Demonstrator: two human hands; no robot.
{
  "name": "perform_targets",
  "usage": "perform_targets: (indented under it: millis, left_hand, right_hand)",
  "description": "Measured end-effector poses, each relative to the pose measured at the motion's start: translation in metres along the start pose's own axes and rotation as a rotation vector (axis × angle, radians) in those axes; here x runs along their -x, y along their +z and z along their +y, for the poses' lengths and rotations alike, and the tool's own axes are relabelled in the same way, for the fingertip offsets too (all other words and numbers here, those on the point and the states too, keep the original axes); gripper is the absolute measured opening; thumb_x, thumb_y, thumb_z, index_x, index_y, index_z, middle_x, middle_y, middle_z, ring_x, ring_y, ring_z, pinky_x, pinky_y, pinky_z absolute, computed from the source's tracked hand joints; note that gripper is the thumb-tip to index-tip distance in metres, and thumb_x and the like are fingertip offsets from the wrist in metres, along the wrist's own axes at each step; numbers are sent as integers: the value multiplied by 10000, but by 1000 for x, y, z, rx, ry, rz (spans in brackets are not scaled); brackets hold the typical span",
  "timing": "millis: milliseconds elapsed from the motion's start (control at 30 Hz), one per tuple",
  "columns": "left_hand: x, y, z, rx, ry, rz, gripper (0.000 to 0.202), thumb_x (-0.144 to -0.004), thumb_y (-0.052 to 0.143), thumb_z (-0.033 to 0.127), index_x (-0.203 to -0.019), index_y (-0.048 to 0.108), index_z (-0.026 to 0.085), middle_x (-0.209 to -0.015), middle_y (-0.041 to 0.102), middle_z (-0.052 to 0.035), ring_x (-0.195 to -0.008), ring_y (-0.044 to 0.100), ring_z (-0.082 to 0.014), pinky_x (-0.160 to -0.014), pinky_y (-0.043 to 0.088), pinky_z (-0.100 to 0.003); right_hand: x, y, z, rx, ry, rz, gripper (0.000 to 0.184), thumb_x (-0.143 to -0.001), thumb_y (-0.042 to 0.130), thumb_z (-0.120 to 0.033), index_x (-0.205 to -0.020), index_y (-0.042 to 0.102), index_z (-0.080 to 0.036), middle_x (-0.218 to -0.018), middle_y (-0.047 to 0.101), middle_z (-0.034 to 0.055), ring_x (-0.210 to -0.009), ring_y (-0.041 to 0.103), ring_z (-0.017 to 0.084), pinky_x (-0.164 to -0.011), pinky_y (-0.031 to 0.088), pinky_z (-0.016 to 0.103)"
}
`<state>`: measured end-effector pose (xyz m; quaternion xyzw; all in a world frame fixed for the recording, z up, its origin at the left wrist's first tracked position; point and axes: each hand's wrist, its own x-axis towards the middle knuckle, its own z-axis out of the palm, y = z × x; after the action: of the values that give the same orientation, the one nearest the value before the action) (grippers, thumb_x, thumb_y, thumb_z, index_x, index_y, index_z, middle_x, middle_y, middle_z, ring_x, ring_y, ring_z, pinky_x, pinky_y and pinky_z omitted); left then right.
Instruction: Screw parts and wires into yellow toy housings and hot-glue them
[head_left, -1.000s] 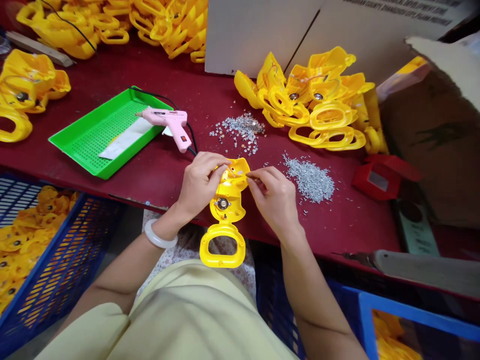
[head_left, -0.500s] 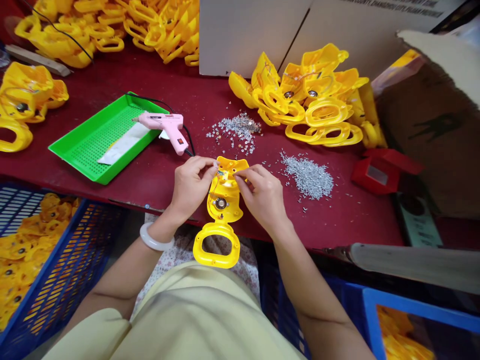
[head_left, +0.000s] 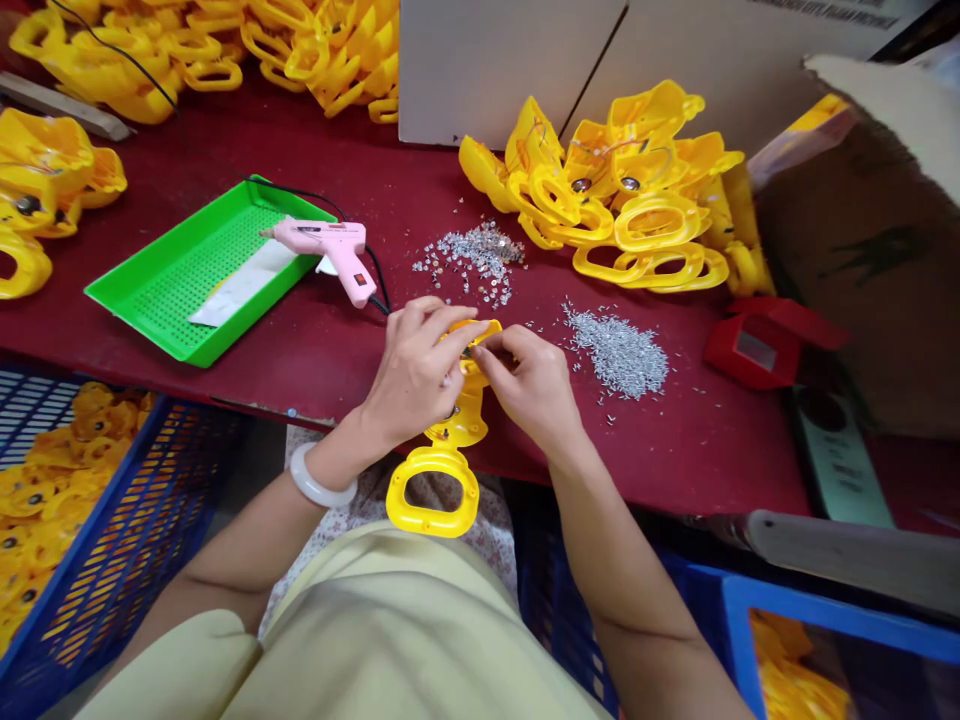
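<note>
Red desk (head_left: 675,450), silver bits (head_left: 616,352) nearby: left grip (head_left: 416,370) clenches a yellow plastic housing (head_left: 466,420), right grip (head_left: 532,385) pinches it; a slip could scatter the bits.

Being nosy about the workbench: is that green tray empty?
Not empty: the green plastic tray holds a white paper strip, lying flat inside it.

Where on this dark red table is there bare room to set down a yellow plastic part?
Bare red tabletop shows right of the silver metal bits, below the red plastic box. More shows between the green mesh tray and white cardboard box. It's crowded at the yellow plastic shells, and around the yellow plastic part at the left hand and right hand.
</note>
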<state>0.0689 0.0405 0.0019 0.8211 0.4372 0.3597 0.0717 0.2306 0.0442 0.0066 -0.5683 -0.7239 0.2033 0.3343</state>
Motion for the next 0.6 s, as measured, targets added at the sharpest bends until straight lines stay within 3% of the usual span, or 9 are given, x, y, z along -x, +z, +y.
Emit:
perform_targets:
  millis: [100,167,267,467,600]
  left_hand:
    - [-5,5,2,74,22,-89,516,-797,570,162,-1306,500,123,-1260,623,-111,-1245,481,-266,-1043,321,-438]
    - [-8,9,1,67,-30,-109,438,-818,555,185,-1254,528,147,-1208,646,-99,-1184,530,-247,-1019,324,-422]
    - [-10,11,-3,31,-72,-100,276,-853,539,186,-1123,593,185,-1089,683,-64,-1091,570,-229,-987,338,-411]
    - [-3,10,-8,13,29,-31,107,-912,551,203,-976,637,203,-968,721,-24,-1066,605,-209,-1041,315,-454]
    - [0,10,-10,12,11,20,87,-926,562,253,-925,640,213,-976,721,-29,-1044,627,-195,-1057,332,-453]
  right_hand:
    - [-1,-4,0,-57,18,-17,134,-848,577,-271,-773,652,-189,-743,641,10,-648,547,125,-635,397,280]
    - [0,-7,0,-42,10,1,144,-846,582,-280,-758,651,-190,-728,634,8,-636,539,123,-623,390,279]
    - [1,-9,0,10,-11,26,146,-852,579,-276,-750,646,-195,-728,624,8,-624,523,117,-602,379,271]
    - [5,-7,0,177,-56,45,149,-878,574,-261,-766,644,-194,-753,622,16,-655,537,125,-606,386,283]
    - [35,-33,-1,167,-86,179,190,-936,489,-296,-936,663,-218,-925,658,67,-855,610,179,-734,480,336]
